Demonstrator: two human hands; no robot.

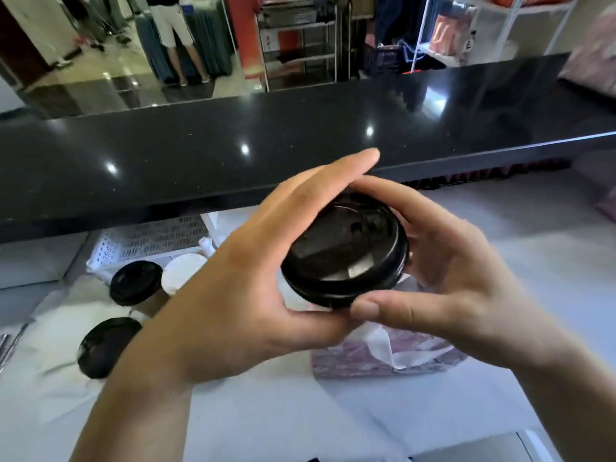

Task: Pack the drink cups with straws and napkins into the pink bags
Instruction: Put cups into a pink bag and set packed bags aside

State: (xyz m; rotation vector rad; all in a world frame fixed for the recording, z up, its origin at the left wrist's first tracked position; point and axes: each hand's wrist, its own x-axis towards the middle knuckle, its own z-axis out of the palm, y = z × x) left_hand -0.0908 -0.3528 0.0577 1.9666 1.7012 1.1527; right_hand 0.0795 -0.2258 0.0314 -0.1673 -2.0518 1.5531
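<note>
Two-handed grip closes round a black-lidded drink cup (343,255). L hand (233,295) wraps the far and left rim w/ thumb on the near edge and index finger sticking out straight. R hand (460,288) cups the right side, thumb meeting the near rim. Only the lid shows; the cup body is hidden beneath it.

Fingers ringing the rim suggest the lid is being pressed home or checked for a seal before packing, tho that is a judgement. The cup is held in the air over a pink patterned pack (383,358) w/ white tissue (380,338) poking out; box or bag, cannot tell.

On the white-covered tabletop (333,411) to the left stand a far black-lidded cup (135,283), a near black-lidded cup (108,346) and a white-topped cup (185,270), w/ a white perforated basket (150,241) behind. No straws can be made out.

A glossy black ledge (266,145) crosses just beyond the hands, limiting room forward. W/ both hands taken, neither is free to open a bag. Bkgd: a person stands near shelving racks.
</note>
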